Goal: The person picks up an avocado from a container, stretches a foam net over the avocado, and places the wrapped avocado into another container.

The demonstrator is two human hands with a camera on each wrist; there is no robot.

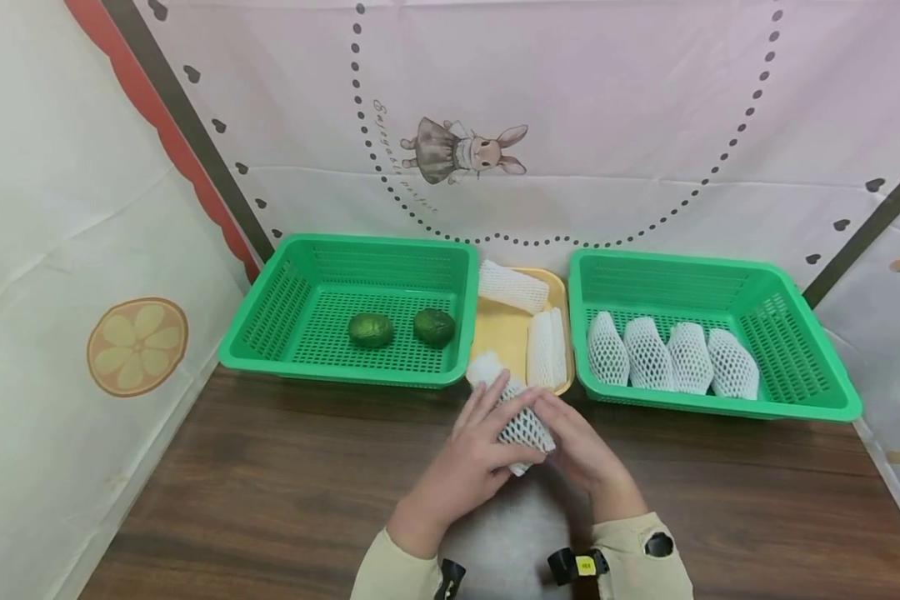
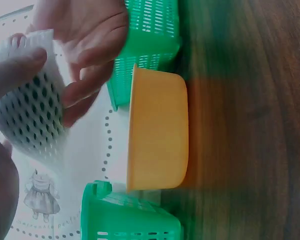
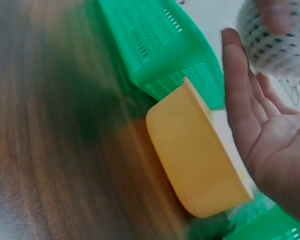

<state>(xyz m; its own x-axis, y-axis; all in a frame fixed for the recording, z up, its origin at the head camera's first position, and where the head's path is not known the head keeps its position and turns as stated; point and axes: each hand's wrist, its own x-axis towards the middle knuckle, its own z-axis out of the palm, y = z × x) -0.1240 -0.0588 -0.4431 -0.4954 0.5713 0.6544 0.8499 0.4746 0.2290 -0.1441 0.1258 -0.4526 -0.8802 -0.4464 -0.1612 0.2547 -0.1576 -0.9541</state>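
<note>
My left hand [image 1: 471,462] grips an avocado in a white foam net sleeve [image 1: 527,429], thumb on the near side and fingers over the top. Dark green skin shows through the mesh in the left wrist view, and the sleeve's loose end points away from me. Beside it is my right hand [image 1: 588,458], its fingers extended and fingertips right at the netting; the right wrist view shows its palm [image 3: 285,140] bare. Just beyond the hands, a yellow tray [image 1: 504,329] holds flat foam sleeves [image 1: 513,286].
The green basket [image 1: 348,377] on the left holds two bare avocados [image 1: 371,330]. Several netted ones [image 1: 648,354] lie in a row in the right green basket [image 1: 802,408]. Both baskets flank the tray on the dark wooden table [image 1: 270,483], against a printed cloth backdrop [image 1: 607,108].
</note>
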